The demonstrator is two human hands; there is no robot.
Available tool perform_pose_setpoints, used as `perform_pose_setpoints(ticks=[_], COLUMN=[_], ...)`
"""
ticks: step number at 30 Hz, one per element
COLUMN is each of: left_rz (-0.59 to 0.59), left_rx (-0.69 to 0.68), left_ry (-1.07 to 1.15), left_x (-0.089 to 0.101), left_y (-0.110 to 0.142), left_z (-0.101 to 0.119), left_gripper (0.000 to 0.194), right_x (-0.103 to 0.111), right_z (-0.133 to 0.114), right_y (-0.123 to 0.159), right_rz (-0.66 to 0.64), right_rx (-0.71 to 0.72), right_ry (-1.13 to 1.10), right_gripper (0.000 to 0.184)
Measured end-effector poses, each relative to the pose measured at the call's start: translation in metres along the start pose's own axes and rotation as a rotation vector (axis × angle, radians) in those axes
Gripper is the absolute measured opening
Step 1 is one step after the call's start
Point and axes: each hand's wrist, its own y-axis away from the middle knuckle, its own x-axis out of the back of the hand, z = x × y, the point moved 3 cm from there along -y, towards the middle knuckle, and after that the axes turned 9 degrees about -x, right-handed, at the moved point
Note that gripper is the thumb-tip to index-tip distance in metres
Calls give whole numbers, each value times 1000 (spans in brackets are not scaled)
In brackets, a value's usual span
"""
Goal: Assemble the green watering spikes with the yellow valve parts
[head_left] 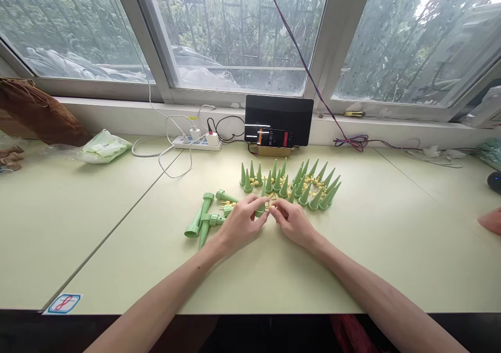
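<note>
My left hand (243,218) curls its fingers round an upright green plastic cone spike (263,194), whose tip shows above the fingers. My right hand (291,220) is pinched close beside it, its fingertips almost meeting the left ones. A small yellow piece (267,205) shows between the two hands; the right fingertips seem closed on it, though they partly hide it. Just beyond the hands, several green cone spikes (321,171) stand point up, with small yellow pieces (312,180) scattered among them. Left of my left hand lie several more green spikes (205,215), some crossing each other.
At the back a dark tablet (278,114) leans upright, with a phone (274,137) showing a timer before it. A white power strip (198,142) with cables sits left of it. A soft white-green packet (105,147) lies farther left. Another person's hand (491,220) enters at right.
</note>
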Motion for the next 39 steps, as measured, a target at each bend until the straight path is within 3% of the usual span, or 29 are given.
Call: perform_pose_setpoints(ticks=[5, 21, 28, 39], left_rz=[-2, -8, -8, -19], left_rx=[4, -20, 24, 5], left_ry=[8, 11, 4, 24], left_x=[1, -2, 0, -2], left_y=[0, 0, -1, 1], left_z=[1, 2, 2, 0], left_gripper=[24, 23, 25, 26], right_x=[1, 0, 1, 1], right_z=[-2, 2, -2, 1], right_y=[1, 0, 1, 1], right_rz=[-14, 7, 8, 29], right_rx=[23, 10, -12, 2], right_ry=[-36, 38, -26, 12], right_gripper=[18, 40, 20, 26])
